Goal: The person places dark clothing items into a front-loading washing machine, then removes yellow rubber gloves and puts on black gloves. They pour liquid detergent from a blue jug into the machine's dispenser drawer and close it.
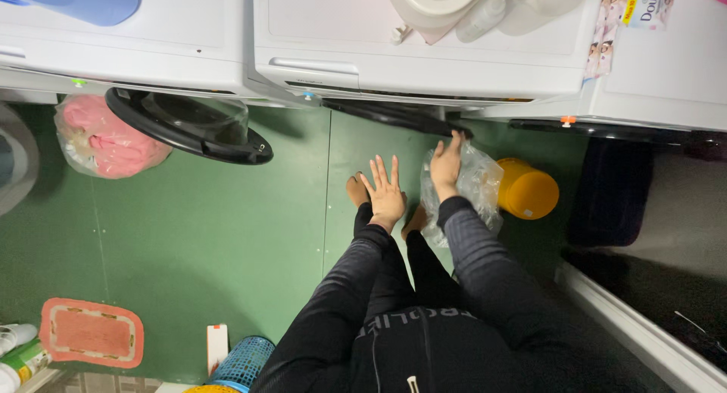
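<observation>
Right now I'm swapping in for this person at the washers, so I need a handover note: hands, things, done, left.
Left hand: open, fingers spread, holding nothing, above the green floor.
Right hand: fingertips on the edge of the middle washer's black door, which stands open.
Clear plastic bag: beside and under the right hand, next to the yellow bucket.
Done: door open.
Left: door not shut; whether the drum is loaded cannot be seen.

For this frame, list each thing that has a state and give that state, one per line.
Left washer door: swung open.
Middle washer door: open, seen edge-on.
Right hand: fingertips on the middle door's edge.
Left hand: open, fingers spread, holding nothing.
Clear plastic bag: crumpled on the floor.
Pink-filled bag: full, on the floor.
Yellow bucket: lying on its side.
</observation>
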